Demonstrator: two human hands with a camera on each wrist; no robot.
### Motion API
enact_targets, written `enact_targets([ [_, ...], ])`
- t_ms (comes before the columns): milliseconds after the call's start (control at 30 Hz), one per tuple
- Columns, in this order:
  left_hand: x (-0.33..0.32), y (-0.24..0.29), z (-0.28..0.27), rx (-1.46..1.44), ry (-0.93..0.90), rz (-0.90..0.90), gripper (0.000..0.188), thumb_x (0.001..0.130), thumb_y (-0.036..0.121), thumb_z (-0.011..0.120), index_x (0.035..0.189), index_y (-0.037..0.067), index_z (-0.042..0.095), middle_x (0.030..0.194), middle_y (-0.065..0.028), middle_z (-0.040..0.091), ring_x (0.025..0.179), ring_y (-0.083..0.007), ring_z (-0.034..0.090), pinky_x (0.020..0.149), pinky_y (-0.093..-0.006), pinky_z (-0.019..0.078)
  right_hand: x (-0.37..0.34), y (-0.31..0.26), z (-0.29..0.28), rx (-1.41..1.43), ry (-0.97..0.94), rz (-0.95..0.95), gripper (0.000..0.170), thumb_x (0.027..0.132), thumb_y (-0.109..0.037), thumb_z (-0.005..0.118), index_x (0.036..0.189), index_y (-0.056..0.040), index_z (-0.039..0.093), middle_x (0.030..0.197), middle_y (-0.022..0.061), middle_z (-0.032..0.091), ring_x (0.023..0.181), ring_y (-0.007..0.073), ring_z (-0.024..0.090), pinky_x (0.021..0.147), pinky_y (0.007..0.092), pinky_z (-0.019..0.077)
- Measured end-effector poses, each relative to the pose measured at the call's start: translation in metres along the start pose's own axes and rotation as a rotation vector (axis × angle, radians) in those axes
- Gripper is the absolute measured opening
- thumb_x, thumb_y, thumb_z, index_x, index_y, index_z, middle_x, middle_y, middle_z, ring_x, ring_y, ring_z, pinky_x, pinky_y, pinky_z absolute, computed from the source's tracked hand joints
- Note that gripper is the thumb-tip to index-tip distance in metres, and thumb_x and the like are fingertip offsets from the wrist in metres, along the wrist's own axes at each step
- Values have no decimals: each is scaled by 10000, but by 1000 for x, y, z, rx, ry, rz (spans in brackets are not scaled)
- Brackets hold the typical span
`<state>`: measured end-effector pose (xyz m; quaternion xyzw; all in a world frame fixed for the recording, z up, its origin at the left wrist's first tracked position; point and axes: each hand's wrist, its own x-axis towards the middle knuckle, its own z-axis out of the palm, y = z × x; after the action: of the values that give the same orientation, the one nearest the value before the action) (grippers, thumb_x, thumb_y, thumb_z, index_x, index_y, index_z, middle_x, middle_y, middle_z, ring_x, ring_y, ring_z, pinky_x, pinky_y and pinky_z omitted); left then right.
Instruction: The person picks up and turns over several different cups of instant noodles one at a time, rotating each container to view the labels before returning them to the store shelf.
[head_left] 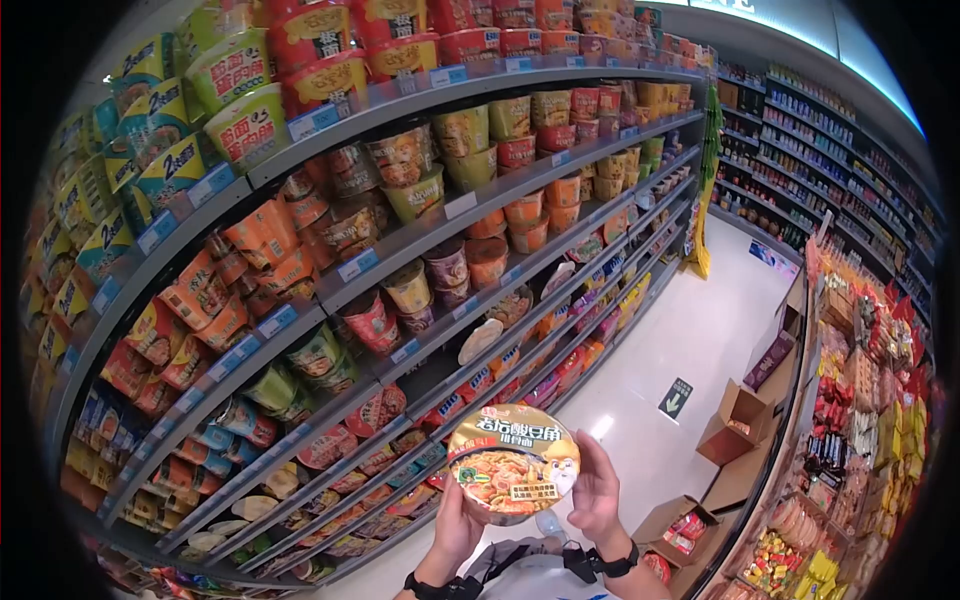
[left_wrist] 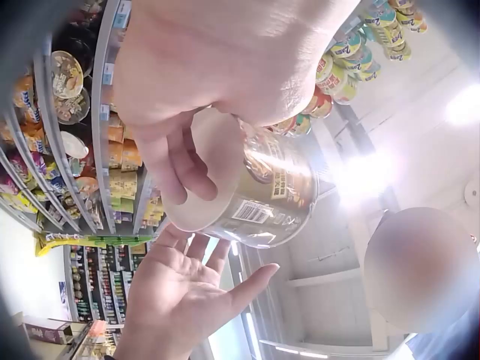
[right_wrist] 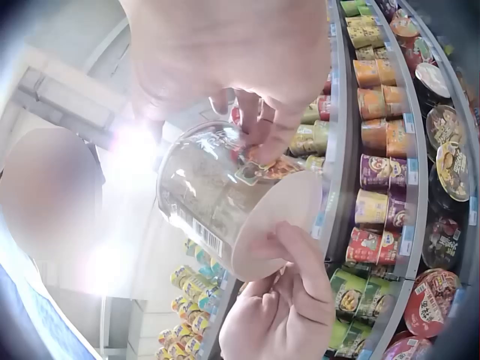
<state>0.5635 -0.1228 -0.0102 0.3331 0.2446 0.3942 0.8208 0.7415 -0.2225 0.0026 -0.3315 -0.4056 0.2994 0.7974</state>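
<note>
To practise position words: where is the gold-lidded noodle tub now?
In the head view, the noodle tub is low, just right of centre, between the left hand and right hand.

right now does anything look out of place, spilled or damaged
Mildly odd: open cartons stand along the aisle, one with red packs inside rather than shelved. I see no spill, and the cup shows no obvious damage.

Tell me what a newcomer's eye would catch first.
Probably the gold-lidded noodle cup, low near the middle of the head view, held by the left hand, with the right hand at its other side. Next, the shelves of stacked noodle tubs on the left, then the dark arrow sign on the pale floor to the right.
</note>
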Motion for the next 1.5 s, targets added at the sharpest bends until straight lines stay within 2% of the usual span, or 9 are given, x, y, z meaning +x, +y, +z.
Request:
enact_targets([
  [200,-8,-9,-14,241,-213,213,891,983,447,671,1586,-1,194,1559,-138,413,1408,-270,467,1147,-418,391,-7,9,17,19,-28,141,1365,645,-72,957,1633,2,17,1531,172,444,1390,260,481,1149,400,404],
  [300,-11,1,1,279,-160,318,969,887,406,804,1582,-14,275,1555,-174,426,1438,-305,439,1177,-433,349,-8,23,17,57,6,167,1246,672,-109,941,1638,-42,156,1506,155,458,1371,273,499,1149,388,410],
  [367,-9,18,14,167,-164,214,1118,762,269,930,1590,56,209,1555,-146,398,1405,-264,441,1135,-423,426,-8,46,7,-91,53,86,735,791,-132,887,1414,-24,513,1314,122,646,1182,238,644,998,374,529],
  [767,91,68,-37,508,-163,594,872,883,-80,742,1617,85,301,1532,-115,481,1331,-230,526,1054,-368,494,110,106,47,-118,-195,289,883,716,-1,905,1458,-62,432,1340,114,615,1197,220,622,955,362,565],
  [1067,188,178,-20,823,133,1040,505,989,320,634,1371,-6,589,1356,-165,604,1232,-363,597,1071,-479,418,253,159,91,-197,-374,188,930,757,-77,890,1508,-21,345,1408,151,553,1268,261,578,1020,388,509],
  [1167,216,214,-32,995,42,1127,759,872,327,813,1462,-31,498,1482,-219,503,1397,-363,489,1144,-444,381,292,171,94,-232,-424,200,972,756,-115,898,1523,-2,313,1422,159,538,1292,274,563,1053,396,484],
  [1367,257,256,-29,1087,25,1138,578,826,195,809,1297,-56,588,1324,-252,606,1237,-365,590,1051,-419,443,348,190,115,-266,-485,218,1063,754,-189,915,1553,35,251,1452,175,508,1340,300,532,1119,412,434],
  [1433,273,245,-35,816,32,1033,686,825,176,807,1383,-73,496,1358,-225,580,1258,-318,573,1069,-413,428,368,207,138,-411,-300,151,812,784,-227,894,1406,57,455,1353,206,577,1260,325,590,1049,408,474],
  [1500,285,249,-33,712,-1,1010,776,818,143,799,1444,-87,403,1420,-201,521,1266,-284,560,1078,-408,424,390,174,174,-442,-259,-372,715,773,-219,900,1323,69,546,1279,223,616,1189,339,632,982,408,504],
])
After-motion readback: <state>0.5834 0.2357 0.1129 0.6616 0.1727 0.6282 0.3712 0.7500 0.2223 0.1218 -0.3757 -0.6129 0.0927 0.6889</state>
